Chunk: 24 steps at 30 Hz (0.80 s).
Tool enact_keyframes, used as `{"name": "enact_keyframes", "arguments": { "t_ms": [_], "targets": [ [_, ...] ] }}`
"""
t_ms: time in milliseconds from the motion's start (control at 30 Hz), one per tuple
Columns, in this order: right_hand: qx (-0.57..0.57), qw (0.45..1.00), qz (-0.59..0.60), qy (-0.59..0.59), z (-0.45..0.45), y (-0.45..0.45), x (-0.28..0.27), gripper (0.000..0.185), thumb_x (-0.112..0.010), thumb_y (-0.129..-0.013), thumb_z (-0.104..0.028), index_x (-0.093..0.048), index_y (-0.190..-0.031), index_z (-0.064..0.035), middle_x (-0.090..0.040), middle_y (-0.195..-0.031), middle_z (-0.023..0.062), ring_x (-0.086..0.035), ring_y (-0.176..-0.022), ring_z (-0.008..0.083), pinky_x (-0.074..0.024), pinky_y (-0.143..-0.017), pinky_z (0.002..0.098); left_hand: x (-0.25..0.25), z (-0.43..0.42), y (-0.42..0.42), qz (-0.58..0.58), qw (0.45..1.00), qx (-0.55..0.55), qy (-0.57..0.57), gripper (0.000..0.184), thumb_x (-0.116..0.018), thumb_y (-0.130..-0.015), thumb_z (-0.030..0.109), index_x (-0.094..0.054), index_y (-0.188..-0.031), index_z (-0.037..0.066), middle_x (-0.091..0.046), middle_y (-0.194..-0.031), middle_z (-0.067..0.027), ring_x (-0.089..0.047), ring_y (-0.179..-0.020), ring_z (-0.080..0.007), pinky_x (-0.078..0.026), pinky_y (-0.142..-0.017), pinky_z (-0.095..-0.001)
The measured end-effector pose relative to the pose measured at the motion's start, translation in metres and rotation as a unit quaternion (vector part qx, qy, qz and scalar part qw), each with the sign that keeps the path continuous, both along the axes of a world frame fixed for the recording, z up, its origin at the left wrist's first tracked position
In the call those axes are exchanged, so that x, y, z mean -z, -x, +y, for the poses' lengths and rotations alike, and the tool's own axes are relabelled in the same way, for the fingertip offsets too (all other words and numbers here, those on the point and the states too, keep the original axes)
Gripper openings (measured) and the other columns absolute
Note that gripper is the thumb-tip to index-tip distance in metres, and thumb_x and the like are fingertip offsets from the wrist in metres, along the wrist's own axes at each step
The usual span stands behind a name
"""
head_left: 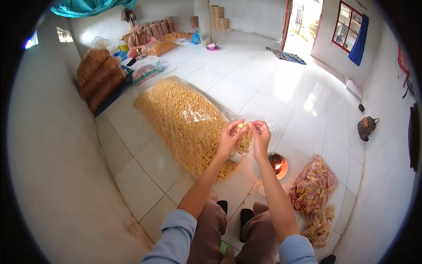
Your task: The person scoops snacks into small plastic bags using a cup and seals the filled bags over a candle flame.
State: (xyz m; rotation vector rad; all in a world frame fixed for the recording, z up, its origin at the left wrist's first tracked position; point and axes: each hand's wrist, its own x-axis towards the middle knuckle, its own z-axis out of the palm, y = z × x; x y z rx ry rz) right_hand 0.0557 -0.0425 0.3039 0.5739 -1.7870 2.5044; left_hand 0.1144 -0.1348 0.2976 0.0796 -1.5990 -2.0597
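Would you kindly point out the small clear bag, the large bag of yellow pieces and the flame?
Small clear bag (244, 143), head view: its filled part.
Large bag of yellow pieces (182, 121), head view: middle of its upper side.
Flame (278, 166), head view: its bright centre.

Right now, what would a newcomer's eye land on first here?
The large clear plastic sack of yellow snack pieces, sprawled across the white tile floor left of centre. Then the small bare flame low beside the right forearm. Next, the left hand and right hand, mid-picture, pinching a small clear bag of similar pieces.
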Motion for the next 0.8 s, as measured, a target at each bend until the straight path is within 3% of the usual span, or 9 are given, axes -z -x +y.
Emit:
{"name": "enact_keyframes", "arguments": {
  "t_ms": [67,100,133,200,300,467,533,600,800],
  "targets": [
    [-0.011,1.0,-0.009,-0.013,0.003,0.001,0.003,0.013,-0.061,-0.079,-0.01,-0.054,-0.084,-0.0011,-0.058,-0.081,0.0041,-0.054,-0.076,0.0095,-0.0422,-0.071,0.0218,0.002,0.003,-0.007,-0.024,1.0,0.01,-0.015,0.033,-0.058,-0.083,0.015,-0.052,-0.112,0.003,-0.056,-0.106,-0.0031,-0.052,-0.093,-0.0081,-0.041,-0.078,-0.0214],
    [-0.024,0.999,-0.023,-0.032,0.001,0.004,0.007,0.013,-0.061,-0.079,-0.01,-0.054,-0.084,-0.0013,-0.058,-0.082,0.0046,-0.054,-0.077,0.0097,-0.042,-0.071,0.0217,0.007,0.003,-0.005,-0.029,0.998,-0.027,-0.045,0.029,-0.06,-0.082,0.017,-0.056,-0.107,0.003,-0.059,-0.095,-0.0027,-0.055,-0.082,-0.0067,-0.043,-0.067,-0.0195],
    [-0.025,0.999,-0.022,-0.032,-0.003,0.007,0.014,0.013,-0.061,-0.079,-0.01,-0.054,-0.084,-0.0013,-0.058,-0.082,0.0046,-0.054,-0.077,0.0097,-0.042,-0.071,0.0217,0.014,-0.002,-0.003,-0.027,0.998,-0.029,-0.044,0.029,-0.06,-0.082,0.017,-0.056,-0.107,0.003,-0.059,-0.095,-0.0027,-0.055,-0.082,-0.0067,-0.043,-0.067,-0.0195],
    [-0.073,0.992,-0.083,-0.065,-0.013,0.011,0.029,0.017,-0.062,-0.078,-0.013,-0.055,-0.088,-0.0007,-0.059,-0.084,0.0051,-0.054,-0.077,0.0102,-0.0415,-0.071,0.0214,0.031,-0.016,0.0,-0.149,0.983,-0.058,-0.09,0.024,-0.061,-0.081,0.018,-0.06,-0.099,0.003,-0.06,-0.08,-0.001,-0.054,-0.065,-0.0049,-0.041,-0.054,-0.0182],
    [-0.119,0.971,-0.161,-0.13,-0.027,0.016,0.064,0.023,-0.065,-0.077,-0.016,-0.057,-0.092,-0.0003,-0.06,-0.084,0.0048,-0.054,-0.077,0.0104,-0.0414,-0.07,0.0213,0.068,-0.029,0.005,-0.164,0.97,-0.084,-0.161,0.019,-0.062,-0.08,0.019,-0.063,-0.092,0.004,-0.058,-0.069,0.0016,-0.048,-0.053,-0.0038,-0.035,-0.044,-0.0186],
    [-0.212,0.919,-0.284,-0.174,-0.046,0.019,0.119,0.021,-0.066,-0.075,-0.017,-0.058,-0.088,-0.0014,-0.059,-0.08,0.0043,-0.056,-0.069,0.0108,-0.0439,-0.063,0.0229,0.133,-0.054,0.003,-0.261,0.944,-0.11,-0.168,0.018,-0.062,-0.08,0.019,-0.063,-0.089,0.003,-0.057,-0.069,0.0018,-0.049,-0.054,-0.0049,-0.037,-0.046,-0.0184],
    [-0.26,0.896,-0.348,-0.094,-0.056,0.024,0.142,0.018,-0.065,-0.076,-0.016,-0.057,-0.084,-0.0025,-0.059,-0.076,0.0039,-0.056,-0.063,0.0116,-0.0448,-0.056,0.0243,0.148,-0.06,-0.001,-0.271,0.938,-0.11,-0.185,0.017,-0.062,-0.08,0.019,-0.063,-0.089,0.004,-0.057,-0.07,0.0016,-0.05,-0.054,-0.0056,-0.038,-0.047,-0.0186],
    [-0.257,0.889,-0.366,-0.098,-0.064,0.027,0.155,0.017,-0.065,-0.076,-0.016,-0.057,-0.082,-0.0032,-0.059,-0.076,0.004,-0.056,-0.063,0.012,-0.0452,-0.055,0.0246,0.153,-0.069,-0.002,-0.262,0.938,-0.059,-0.221,0.017,-0.06,-0.081,0.019,-0.062,-0.089,0.004,-0.058,-0.074,0.0007,-0.051,-0.054,-0.0071,-0.039,-0.047,-0.0193],
    [-0.252,0.872,-0.41,-0.083,-0.084,0.018,0.171,0.016,-0.066,-0.074,-0.013,-0.056,-0.081,-0.0031,-0.059,-0.077,0.0053,-0.057,-0.065,0.0141,-0.0465,-0.057,0.026,0.163,-0.081,-0.007,-0.292,0.906,-0.079,-0.296,0.017,-0.059,-0.082,0.019,-0.06,-0.092,0.006,-0.058,-0.074,-0.0002,-0.053,-0.059,-0.0096,-0.041,-0.05,-0.0206]
  ]
}}
